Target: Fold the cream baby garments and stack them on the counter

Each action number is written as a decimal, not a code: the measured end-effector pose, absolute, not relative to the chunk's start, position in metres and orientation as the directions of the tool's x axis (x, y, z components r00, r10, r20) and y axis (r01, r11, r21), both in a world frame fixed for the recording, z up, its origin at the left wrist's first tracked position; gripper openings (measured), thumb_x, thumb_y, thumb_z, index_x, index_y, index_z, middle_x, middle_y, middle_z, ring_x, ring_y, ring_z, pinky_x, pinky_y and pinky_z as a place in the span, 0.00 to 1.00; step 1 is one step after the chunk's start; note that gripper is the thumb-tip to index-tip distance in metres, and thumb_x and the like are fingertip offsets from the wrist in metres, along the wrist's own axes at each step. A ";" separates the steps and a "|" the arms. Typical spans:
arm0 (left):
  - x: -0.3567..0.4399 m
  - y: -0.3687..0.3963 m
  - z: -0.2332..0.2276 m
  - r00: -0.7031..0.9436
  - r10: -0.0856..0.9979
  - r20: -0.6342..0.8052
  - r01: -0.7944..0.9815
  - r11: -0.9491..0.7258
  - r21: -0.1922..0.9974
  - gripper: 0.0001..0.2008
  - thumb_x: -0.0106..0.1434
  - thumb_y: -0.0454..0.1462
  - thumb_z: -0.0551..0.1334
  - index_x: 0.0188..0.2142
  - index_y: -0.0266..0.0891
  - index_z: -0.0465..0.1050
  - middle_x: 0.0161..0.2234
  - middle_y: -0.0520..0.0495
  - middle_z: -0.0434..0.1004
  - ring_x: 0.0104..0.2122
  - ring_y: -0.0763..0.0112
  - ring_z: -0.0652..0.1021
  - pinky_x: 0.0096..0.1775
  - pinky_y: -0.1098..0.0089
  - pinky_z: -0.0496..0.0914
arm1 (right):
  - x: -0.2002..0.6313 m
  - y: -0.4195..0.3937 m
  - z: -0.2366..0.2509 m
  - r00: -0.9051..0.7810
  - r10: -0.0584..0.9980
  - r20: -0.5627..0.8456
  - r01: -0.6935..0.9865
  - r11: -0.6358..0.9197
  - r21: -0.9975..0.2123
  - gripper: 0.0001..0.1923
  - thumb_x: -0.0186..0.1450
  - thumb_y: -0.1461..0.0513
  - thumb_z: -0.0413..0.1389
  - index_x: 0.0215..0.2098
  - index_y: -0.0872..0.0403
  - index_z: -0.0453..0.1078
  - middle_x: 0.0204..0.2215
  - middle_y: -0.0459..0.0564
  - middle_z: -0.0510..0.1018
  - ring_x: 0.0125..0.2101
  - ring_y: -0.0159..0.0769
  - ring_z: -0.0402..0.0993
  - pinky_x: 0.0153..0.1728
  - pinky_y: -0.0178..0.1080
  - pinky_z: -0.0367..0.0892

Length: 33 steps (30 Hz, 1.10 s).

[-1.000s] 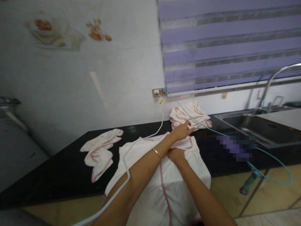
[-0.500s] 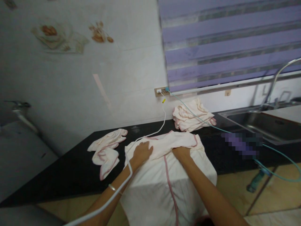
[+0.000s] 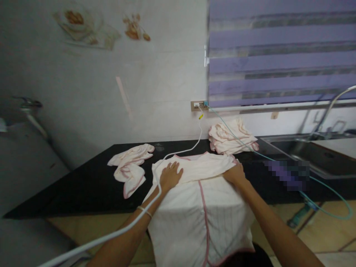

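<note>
At the near edge of the black countertop (image 3: 69, 193), centre of view: a white cloth (image 3: 200, 207), thin woven fabric with a pink hem, top part folded back, lower part hanging over the counter edge toward 6 o'clock. Left hand (image 3: 170, 175) lies flat on the fold, fingers spread, palm down, grasping nothing. Right hand (image 3: 235, 174) rests on the fold's right corner; fingers curled at the edge, whether pinching the cloth cannot be told. A white cable (image 3: 155, 211) crosses the left forearm. At 9 o'clock of the cloth, well apart, crumpled small cloths (image 3: 130, 167). At 1 o'clock, near the wall, a folded stack (image 3: 230, 139), a teal cable (image 3: 328, 189) running over it. At 3 o'clock, a steel sink (image 3: 311, 154). Bare glossy counter lies open to the left.
</note>
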<state>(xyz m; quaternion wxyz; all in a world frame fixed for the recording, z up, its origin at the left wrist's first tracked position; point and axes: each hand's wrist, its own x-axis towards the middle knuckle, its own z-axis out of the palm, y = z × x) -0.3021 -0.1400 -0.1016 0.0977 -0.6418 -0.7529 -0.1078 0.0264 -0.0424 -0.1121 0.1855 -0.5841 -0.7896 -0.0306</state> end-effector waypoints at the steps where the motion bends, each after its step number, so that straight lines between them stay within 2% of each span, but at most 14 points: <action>1: -0.302 -0.140 -0.102 -0.156 0.945 0.287 0.988 0.151 0.040 0.27 0.75 0.48 0.48 0.67 0.40 0.65 0.70 0.42 0.62 0.69 0.48 0.61 0.64 0.49 0.61 | 0.040 -0.037 -0.109 -0.206 0.934 0.291 0.953 0.259 -0.158 0.31 0.68 0.54 0.50 0.68 0.53 0.66 0.67 0.61 0.67 0.68 0.60 0.53 0.66 0.61 0.47; 4: -0.302 -0.138 -0.105 -0.162 0.940 0.299 0.987 0.156 0.045 0.26 0.75 0.47 0.49 0.66 0.40 0.66 0.70 0.42 0.63 0.69 0.48 0.61 0.64 0.49 0.61 | 0.081 -0.021 -0.084 -0.062 0.967 0.247 0.990 0.091 -0.107 0.24 0.68 0.56 0.50 0.55 0.55 0.77 0.59 0.66 0.73 0.64 0.66 0.59 0.62 0.65 0.52; 6: -0.303 -0.136 -0.106 -0.167 0.937 0.306 0.986 0.157 0.056 0.26 0.75 0.48 0.49 0.66 0.40 0.66 0.70 0.42 0.63 0.69 0.48 0.61 0.64 0.49 0.61 | 0.094 -0.013 -0.061 0.023 0.939 0.344 0.994 0.016 -0.112 0.22 0.67 0.57 0.50 0.50 0.61 0.78 0.55 0.72 0.74 0.61 0.67 0.63 0.59 0.64 0.57; 7: -0.303 -0.136 -0.107 -0.167 0.937 0.307 0.986 0.155 0.063 0.27 0.75 0.48 0.49 0.66 0.40 0.66 0.70 0.41 0.63 0.69 0.48 0.61 0.64 0.49 0.61 | 0.093 -0.011 -0.050 0.021 0.912 0.410 0.991 0.034 -0.127 0.23 0.68 0.57 0.49 0.50 0.63 0.78 0.53 0.74 0.74 0.59 0.66 0.65 0.58 0.62 0.59; 10: -0.305 -0.134 -0.109 -0.161 0.939 0.306 0.987 0.145 0.073 0.27 0.75 0.48 0.49 0.67 0.41 0.65 0.70 0.41 0.62 0.69 0.48 0.61 0.65 0.48 0.60 | 0.059 -0.019 -0.028 -0.136 0.810 0.570 0.945 0.279 -0.172 0.25 0.70 0.57 0.47 0.56 0.65 0.73 0.53 0.73 0.75 0.58 0.59 0.67 0.59 0.55 0.61; 12: -0.307 -0.134 -0.109 -0.155 0.940 0.304 0.988 0.140 0.072 0.27 0.75 0.48 0.49 0.67 0.42 0.65 0.70 0.42 0.62 0.69 0.48 0.61 0.65 0.48 0.60 | 0.018 -0.033 -0.030 -0.283 0.758 0.587 0.853 0.479 -0.208 0.26 0.72 0.58 0.46 0.62 0.64 0.67 0.58 0.68 0.73 0.59 0.52 0.66 0.60 0.47 0.61; 14: -0.309 -0.135 -0.109 -0.144 0.942 0.303 0.989 0.130 0.066 0.27 0.75 0.48 0.49 0.67 0.41 0.65 0.70 0.42 0.62 0.69 0.49 0.61 0.65 0.49 0.60 | -0.021 -0.050 -0.046 -0.433 0.738 0.518 0.758 0.609 -0.233 0.27 0.74 0.57 0.45 0.66 0.62 0.63 0.63 0.63 0.69 0.62 0.45 0.64 0.62 0.42 0.59; 17: -0.312 -0.136 -0.106 -0.120 0.947 0.299 0.993 0.111 0.049 0.27 0.75 0.48 0.49 0.67 0.40 0.66 0.70 0.42 0.63 0.69 0.49 0.62 0.65 0.50 0.60 | -0.050 -0.067 -0.079 -0.569 0.747 0.344 0.726 0.653 -0.216 0.26 0.75 0.56 0.46 0.68 0.58 0.62 0.66 0.61 0.67 0.65 0.44 0.61 0.63 0.44 0.57; 19: -0.313 -0.137 -0.105 -0.113 0.948 0.297 0.994 0.104 0.045 0.27 0.75 0.47 0.48 0.67 0.39 0.65 0.70 0.42 0.63 0.69 0.49 0.62 0.65 0.51 0.61 | -0.042 -0.069 -0.096 -0.572 0.766 0.294 0.754 0.632 -0.178 0.25 0.76 0.54 0.45 0.65 0.56 0.65 0.64 0.61 0.70 0.65 0.45 0.62 0.64 0.46 0.56; 22: -0.314 -0.137 -0.104 -0.103 0.946 0.308 0.995 0.095 0.041 0.27 0.75 0.47 0.49 0.67 0.38 0.66 0.69 0.41 0.64 0.69 0.48 0.63 0.65 0.51 0.61 | -0.002 -0.060 -0.107 -0.473 0.830 0.295 0.843 0.524 -0.121 0.24 0.77 0.53 0.43 0.62 0.54 0.69 0.63 0.60 0.71 0.65 0.46 0.62 0.65 0.50 0.53; 27: -0.309 -0.138 -0.102 -0.115 0.939 0.324 0.993 0.101 0.060 0.25 0.75 0.46 0.49 0.65 0.40 0.68 0.69 0.41 0.64 0.68 0.47 0.63 0.64 0.49 0.62 | 0.059 -0.044 -0.114 -0.252 0.938 0.239 0.954 0.282 -0.100 0.29 0.76 0.49 0.40 0.70 0.49 0.61 0.71 0.55 0.61 0.69 0.50 0.55 0.64 0.59 0.54; 33: -0.309 -0.139 -0.104 -0.140 0.938 0.317 0.989 0.119 0.086 0.26 0.74 0.47 0.50 0.66 0.40 0.67 0.70 0.41 0.63 0.69 0.47 0.62 0.65 0.49 0.60 | 0.066 -0.042 -0.123 -0.233 0.946 0.225 0.961 0.259 -0.094 0.32 0.75 0.49 0.39 0.72 0.49 0.59 0.72 0.55 0.58 0.69 0.52 0.56 0.64 0.61 0.55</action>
